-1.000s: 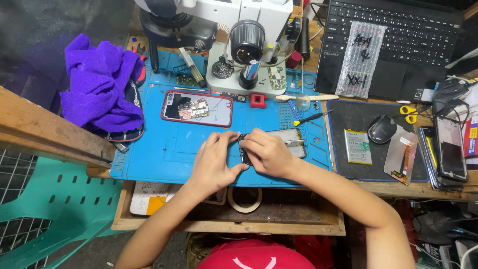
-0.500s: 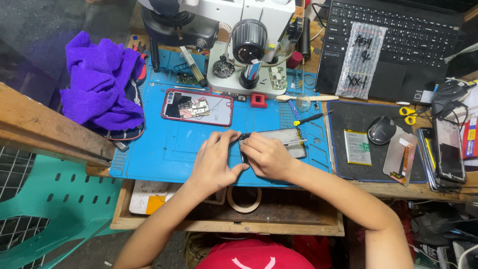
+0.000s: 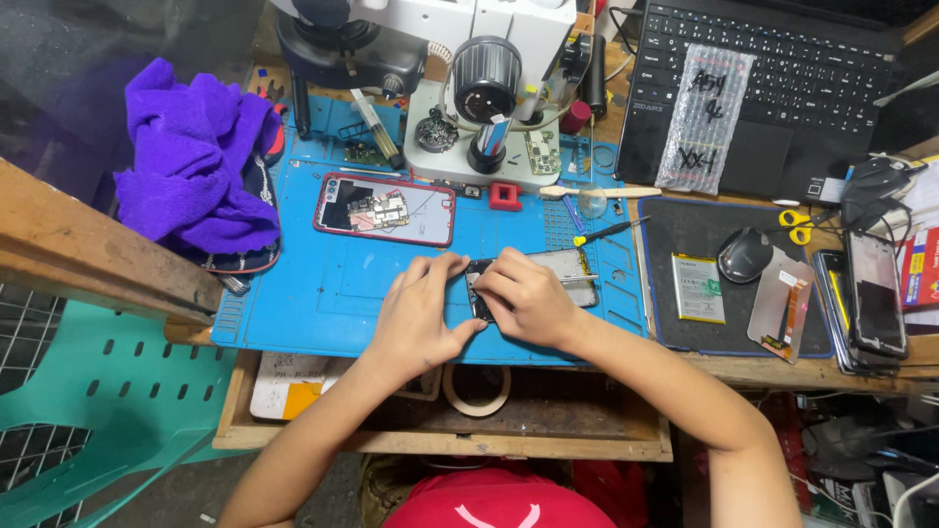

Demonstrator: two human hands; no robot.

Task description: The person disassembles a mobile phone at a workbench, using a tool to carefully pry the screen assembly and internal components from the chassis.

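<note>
Tabletop (image 3: 293, 323): blue work mat, your workspace. Laptop (image 3: 782, 88) at the far right, a bubble-wrap packet (image 3: 706, 117) lying on its keys. Microscope (image 3: 479, 78) at the far centre. Purple cloth (image 3: 191, 166) at the left. Opened red phone (image 3: 384, 208), circuit board inside its shell. Small dark phone part (image 3: 479, 293) mid-mat: your left hand (image 3: 416, 318) pinches its near end; your right hand (image 3: 528, 298) presses down on top.

Both forearms reach up from six o'clock and converge toward the centre. The left hand (image 3: 419, 315) lies palm down, fingers curled, thumb stretched toward three o'clock. The right hand (image 3: 528, 298) sits just beside it at three o'clock, knuckles up, fingertips pinched together and touching the left fingertips.
</note>
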